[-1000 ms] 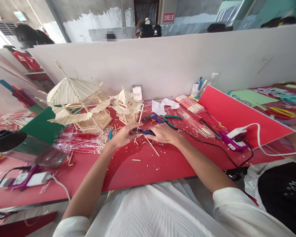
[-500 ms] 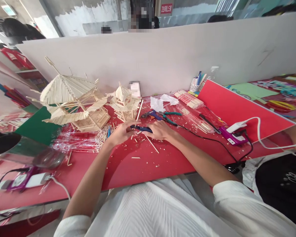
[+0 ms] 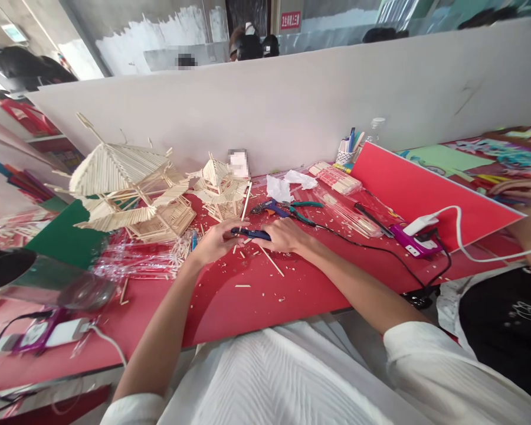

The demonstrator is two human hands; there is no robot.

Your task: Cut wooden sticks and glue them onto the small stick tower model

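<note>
My left hand [image 3: 216,242] is closed, fingers pinched around a thin wooden stick [image 3: 246,200] that slants up and away from the fingertips. My right hand [image 3: 283,236] is wrapped round a slim dark blue hand tool [image 3: 251,234], whose front end meets the stick at my left fingers; its exact kind is hard to make out. Beneath the hands lie a loose stick [image 3: 272,261] and small wood scraps. Just beyond the right hand rest a blue glue gun [image 3: 274,206] and green-handled pliers [image 3: 307,205].
A large stick pavilion [image 3: 119,183] and a smaller one [image 3: 220,186] stand at the back left. Bundled sticks [image 3: 336,177], a red board [image 3: 425,189] and a purple power strip [image 3: 416,241] occupy the right. A bottle [image 3: 57,280] lies left. Another person's hand [image 3: 522,189] is far right.
My hands stay together at the same spot, with the stick still upright and slightly shifted. The view has turned a little. Another person's hand has come into sight at far right.
</note>
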